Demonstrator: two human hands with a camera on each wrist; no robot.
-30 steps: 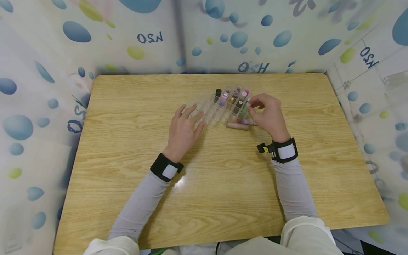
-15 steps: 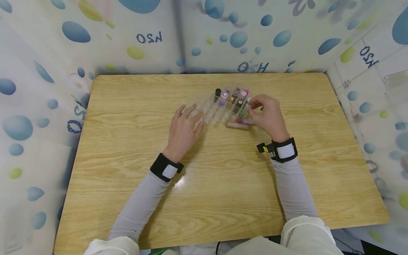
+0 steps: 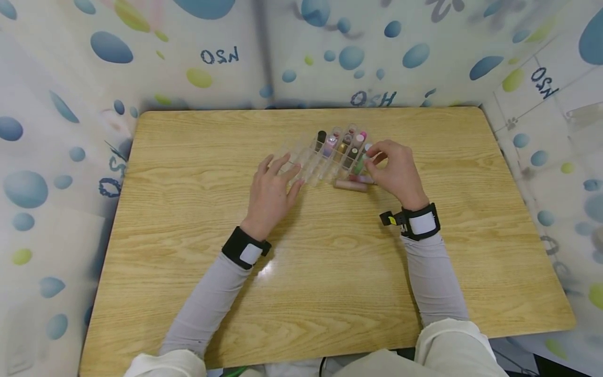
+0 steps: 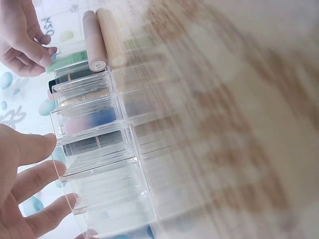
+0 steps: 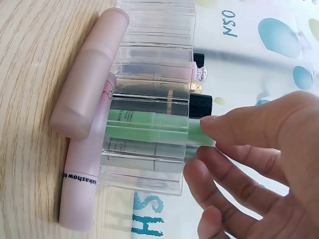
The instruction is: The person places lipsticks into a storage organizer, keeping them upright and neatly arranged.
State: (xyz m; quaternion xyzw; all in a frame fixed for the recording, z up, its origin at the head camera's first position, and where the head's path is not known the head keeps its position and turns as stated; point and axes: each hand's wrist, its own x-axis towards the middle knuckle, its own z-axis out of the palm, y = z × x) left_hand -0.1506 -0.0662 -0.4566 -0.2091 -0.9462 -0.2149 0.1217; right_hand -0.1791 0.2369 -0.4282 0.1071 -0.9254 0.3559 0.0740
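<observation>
A clear compartment organizer [image 3: 308, 161] stands on the table, with several lipsticks and similar cosmetic tubes upright in its right part. My right hand [image 3: 398, 170] pinches the top of a green lipstick [image 5: 132, 125] between thumb and fingers; the tube's lower part sits inside a compartment at the right end. My left hand [image 3: 270, 193] has its fingers spread, with fingertips on the rim of the organizer's left part, where the compartments hold nothing. In front of the organizer lie a dusty-pink tube [image 5: 82, 94] and a lighter pink lettered tube [image 5: 79, 199], touching each other.
The wooden table [image 3: 330, 283] bears the organizer near its back edge. A patterned curtain [image 3: 311, 57] with blue and green spots hangs behind and at both sides. A black band with a small camera [image 3: 391, 219] sits on my right wrist.
</observation>
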